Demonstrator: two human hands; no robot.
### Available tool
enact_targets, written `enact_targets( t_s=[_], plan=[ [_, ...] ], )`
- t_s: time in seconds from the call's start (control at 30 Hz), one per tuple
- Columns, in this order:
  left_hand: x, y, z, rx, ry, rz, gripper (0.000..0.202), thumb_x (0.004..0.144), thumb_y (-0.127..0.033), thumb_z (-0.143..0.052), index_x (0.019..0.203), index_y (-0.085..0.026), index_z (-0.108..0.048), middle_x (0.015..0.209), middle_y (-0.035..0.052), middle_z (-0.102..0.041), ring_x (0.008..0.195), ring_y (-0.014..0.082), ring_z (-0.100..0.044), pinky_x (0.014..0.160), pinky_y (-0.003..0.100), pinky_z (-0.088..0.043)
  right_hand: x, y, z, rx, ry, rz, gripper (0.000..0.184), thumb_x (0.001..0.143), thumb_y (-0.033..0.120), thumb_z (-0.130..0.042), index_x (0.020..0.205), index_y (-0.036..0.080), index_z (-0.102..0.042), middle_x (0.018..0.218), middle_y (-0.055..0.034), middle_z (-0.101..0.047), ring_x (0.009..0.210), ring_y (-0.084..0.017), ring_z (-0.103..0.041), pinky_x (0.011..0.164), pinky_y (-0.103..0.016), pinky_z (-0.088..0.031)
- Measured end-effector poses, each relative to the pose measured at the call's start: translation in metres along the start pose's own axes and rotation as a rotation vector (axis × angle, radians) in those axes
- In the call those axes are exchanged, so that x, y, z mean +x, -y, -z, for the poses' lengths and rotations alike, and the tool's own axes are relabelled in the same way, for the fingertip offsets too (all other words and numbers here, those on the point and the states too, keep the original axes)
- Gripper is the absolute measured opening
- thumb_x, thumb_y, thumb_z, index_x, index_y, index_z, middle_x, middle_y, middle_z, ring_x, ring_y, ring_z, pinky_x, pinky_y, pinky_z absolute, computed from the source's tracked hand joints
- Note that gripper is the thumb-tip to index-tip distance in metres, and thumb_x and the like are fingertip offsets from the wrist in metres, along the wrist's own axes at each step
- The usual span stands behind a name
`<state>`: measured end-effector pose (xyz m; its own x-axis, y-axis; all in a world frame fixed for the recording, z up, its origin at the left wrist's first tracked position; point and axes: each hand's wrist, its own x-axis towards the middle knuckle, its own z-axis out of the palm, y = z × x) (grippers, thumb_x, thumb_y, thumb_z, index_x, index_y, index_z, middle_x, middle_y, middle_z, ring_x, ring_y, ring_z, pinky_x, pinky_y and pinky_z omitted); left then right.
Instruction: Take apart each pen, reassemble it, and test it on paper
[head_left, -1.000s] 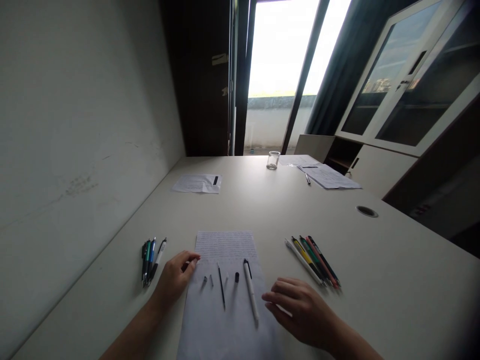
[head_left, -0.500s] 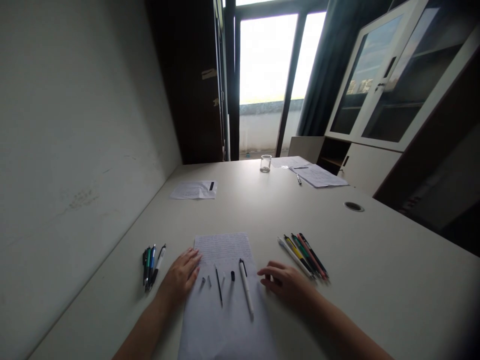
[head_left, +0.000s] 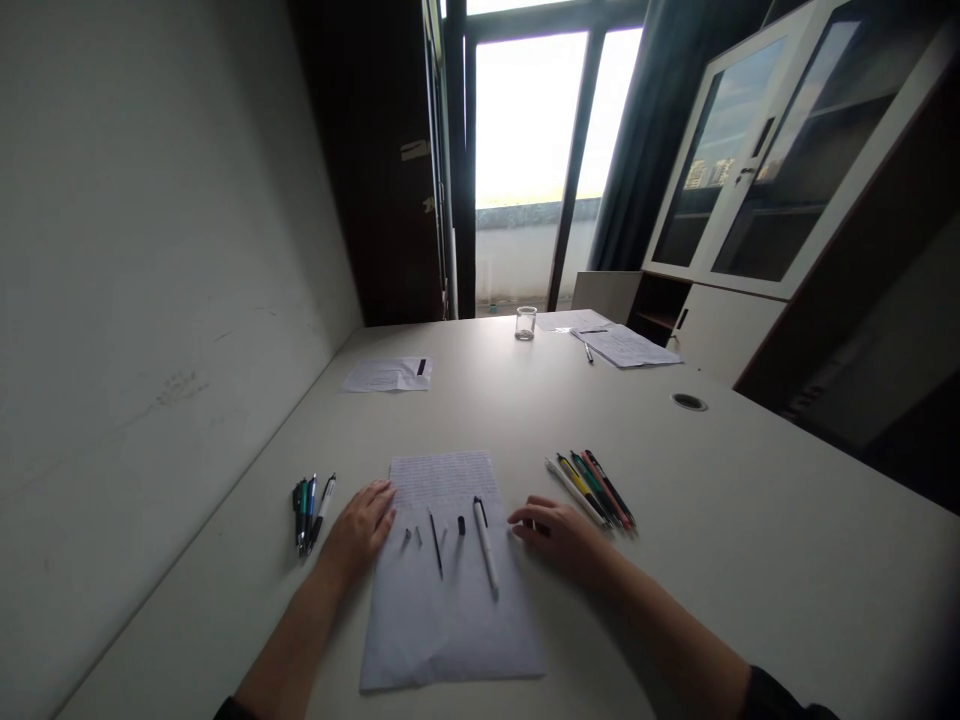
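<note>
A sheet of paper (head_left: 450, 640) with writing on its upper part lies in front of me. My left hand (head_left: 363, 528) rests flat on its left edge, fingers stretched out and holding nothing. Just right of the sheet, my right hand (head_left: 559, 535) lies on the table, loosely bent and empty. On the paper sits a white pen (head_left: 486, 548) with a dark clip, nearest my right hand. Left of it are a short black piece (head_left: 461, 525), a thin dark refill (head_left: 436, 545) and several small parts, including a little spring-like piece (head_left: 419, 536).
Several pens (head_left: 305, 512) lie left of my left hand; another group of coloured pens (head_left: 592, 490) lies beyond my right. Farther back on the white table (head_left: 465, 410) are a glass (head_left: 525, 323), papers (head_left: 626, 346), another sheet (head_left: 386, 375) and a cable hole (head_left: 688, 402). A wall borders the left.
The view has shifted slightly, bringing the paper's near edge and both dark sleeves into sight. Both hands stay beside the paper, and the pen parts keep their arrangement.
</note>
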<state>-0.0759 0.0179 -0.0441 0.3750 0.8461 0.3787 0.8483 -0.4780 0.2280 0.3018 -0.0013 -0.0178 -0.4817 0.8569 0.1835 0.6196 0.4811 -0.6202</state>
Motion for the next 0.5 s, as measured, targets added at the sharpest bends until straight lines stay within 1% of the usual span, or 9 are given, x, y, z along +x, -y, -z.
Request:
enact_targets(
  t_s=[0.23,0.5],
  plan=[
    [-0.0017,0.0037,-0.003,0.029,-0.019,0.02,0.036,0.097,-0.027,-0.045,0.128,-0.017,-0.059,0.133,0.0118,-0.06,0.128,0.0261,-0.051,0.11,0.049,-0.042,-0.0005,0.0003,-0.0007,-0.008,-0.047,0.011,0.027,0.095,0.036,-0.053,0.099,0.021,-0.075,0.093,-0.0068,-0.07,0.071,-0.015,-0.065,0.07,-0.026,-0.048],
    [-0.0019,0.0047,-0.0039,0.048,-0.021,0.025,0.036,0.095,-0.028,-0.047,0.127,-0.018,-0.06,0.133,0.0106,-0.06,0.127,0.0265,-0.052,0.11,0.049,-0.041,-0.0016,0.0013,-0.0006,-0.007,-0.059,0.002,0.027,0.095,0.037,-0.054,0.098,0.02,-0.076,0.092,-0.007,-0.07,0.073,-0.016,-0.066,0.072,-0.026,-0.049]
  ],
)
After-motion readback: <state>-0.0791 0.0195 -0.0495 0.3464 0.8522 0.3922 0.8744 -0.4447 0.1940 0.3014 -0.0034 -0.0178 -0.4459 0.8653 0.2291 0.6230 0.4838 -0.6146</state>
